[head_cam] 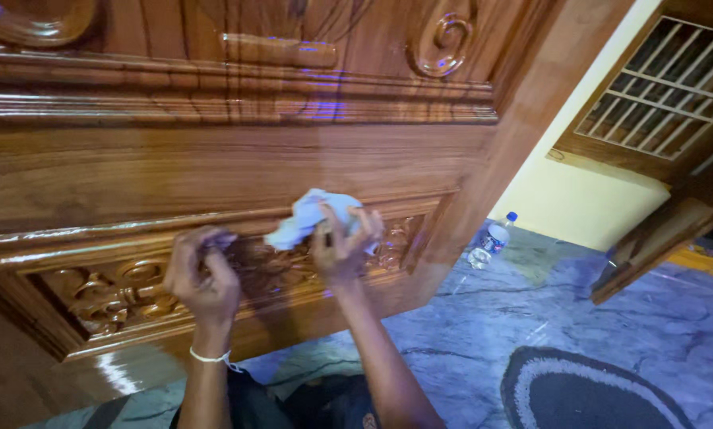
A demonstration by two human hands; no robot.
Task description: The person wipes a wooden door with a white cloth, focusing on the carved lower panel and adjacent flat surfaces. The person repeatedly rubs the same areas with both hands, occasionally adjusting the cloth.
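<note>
At frame centre, my right hand (342,248) grasps a white cloth (309,218); my left hand (203,274) pinches something small against the door's carved panel (118,294), already glossy.

A clear plastic bottle (490,243) with a blue cap stands upright on the floor (611,334) at about 3 o'clock from the frame's centre, just beside the door's edge. The floor is grey-blue marbled stone with a glossy sheen. At 5 o'clock lies a dark oval rug (591,393) with a pale border ring, cut off by the lower edge. A pale yellow wall (579,199) rises behind the bottle. At 2 o'clock a wooden window frame (666,95) holds a white metal grille, tilted in the view.
</note>
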